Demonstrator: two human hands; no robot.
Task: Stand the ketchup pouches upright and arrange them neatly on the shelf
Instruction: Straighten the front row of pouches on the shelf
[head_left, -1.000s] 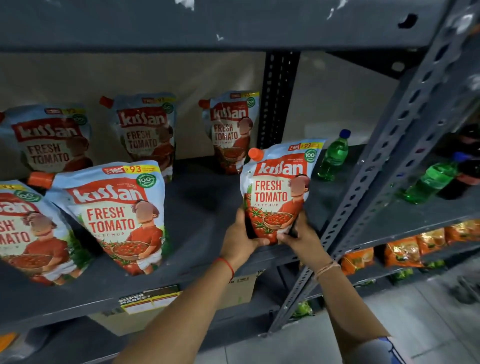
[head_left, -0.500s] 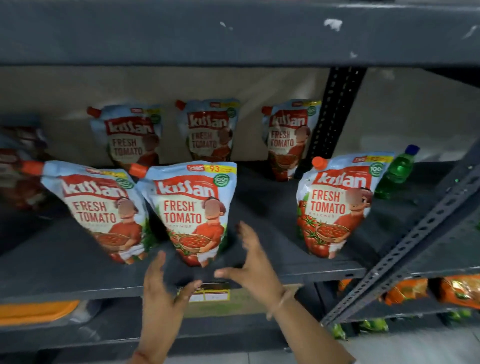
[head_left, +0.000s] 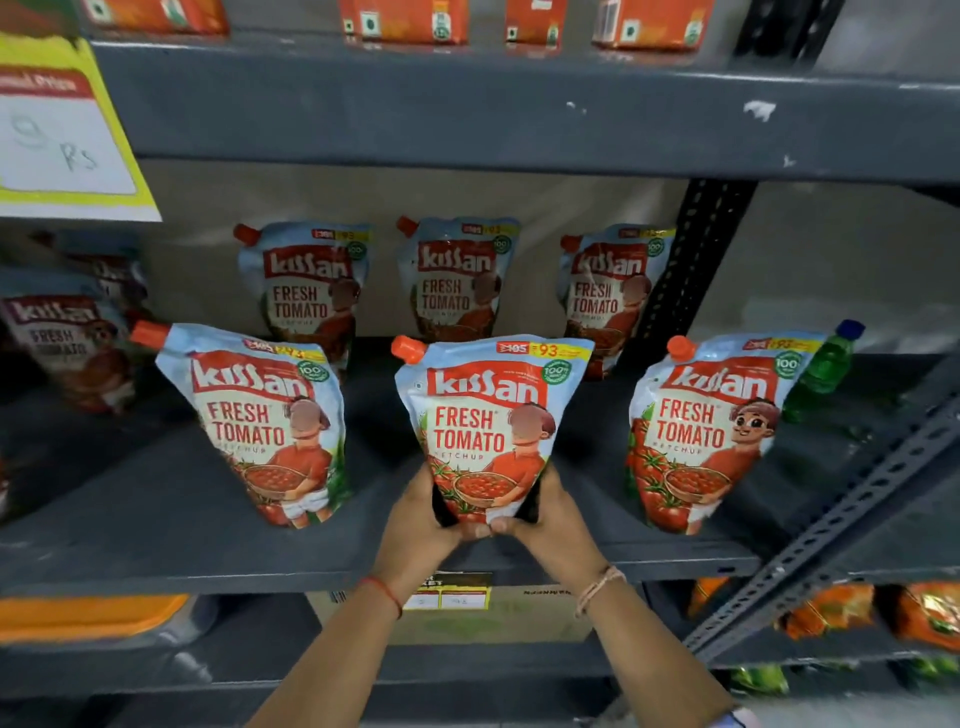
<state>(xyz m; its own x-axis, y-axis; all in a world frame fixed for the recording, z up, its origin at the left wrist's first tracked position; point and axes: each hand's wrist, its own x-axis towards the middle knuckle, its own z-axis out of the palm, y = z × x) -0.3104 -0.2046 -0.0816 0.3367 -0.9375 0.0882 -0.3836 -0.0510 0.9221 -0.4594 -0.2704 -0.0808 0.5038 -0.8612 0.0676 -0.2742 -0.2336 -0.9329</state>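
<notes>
Ketchup pouches with orange caps stand on the dark grey shelf (head_left: 156, 551). My left hand (head_left: 418, 525) and my right hand (head_left: 550, 519) both grip the base of the middle front pouch (head_left: 488, 421), which stands upright at the shelf's front. A left front pouch (head_left: 265, 415) leans slightly and a right front pouch (head_left: 706, 426) stands beside it. Three more pouches line the back: the back left pouch (head_left: 306, 286), the back middle pouch (head_left: 457, 280) and the back right pouch (head_left: 608, 291). Blurred pouches (head_left: 62, 338) sit at the far left.
A green bottle (head_left: 826, 364) with a blue cap stands behind the right front pouch. A slotted upright post (head_left: 685, 275) and a diagonal brace (head_left: 841, 519) bound the right side. Orange packets (head_left: 405, 21) fill the shelf above; a yellow price tag (head_left: 62, 130) hangs top left.
Both hands let go of the right front pouch, moved left and closed around the base of the middle front pouch. The view shifted left and upward.
</notes>
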